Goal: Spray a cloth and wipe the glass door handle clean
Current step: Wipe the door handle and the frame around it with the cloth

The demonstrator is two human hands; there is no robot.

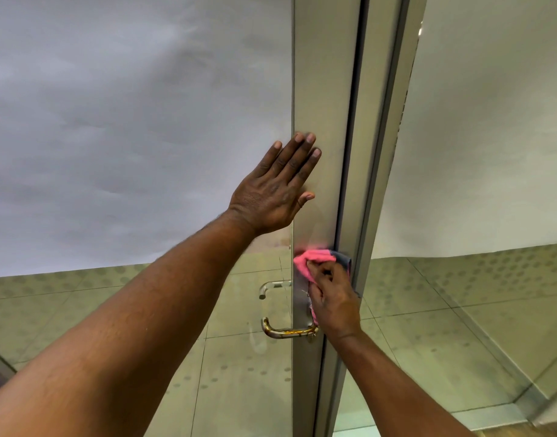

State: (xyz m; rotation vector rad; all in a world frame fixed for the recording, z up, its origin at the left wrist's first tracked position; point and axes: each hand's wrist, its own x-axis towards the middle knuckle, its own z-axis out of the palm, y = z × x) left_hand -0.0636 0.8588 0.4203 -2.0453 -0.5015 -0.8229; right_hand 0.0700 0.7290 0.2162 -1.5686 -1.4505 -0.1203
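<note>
My left hand (275, 187) lies flat with fingers spread against the metal door frame (324, 89), above the handle. My right hand (332, 299) is closed on a pink and grey cloth (315, 258) and presses it against the frame's plate just above the handle. The metal door handle (286, 332) is a curved bar with rusty brown marks, sticking out left of the frame below the cloth. A second handle (271, 287) shows through the glass on the far side. No spray bottle is in view.
Frosted film covers the upper glass door panel (129, 121) on the left and the panel (491, 137) on the right. Tiled floor (460, 326) shows through the lower clear glass. The door's edge gap runs vertically beside my right hand.
</note>
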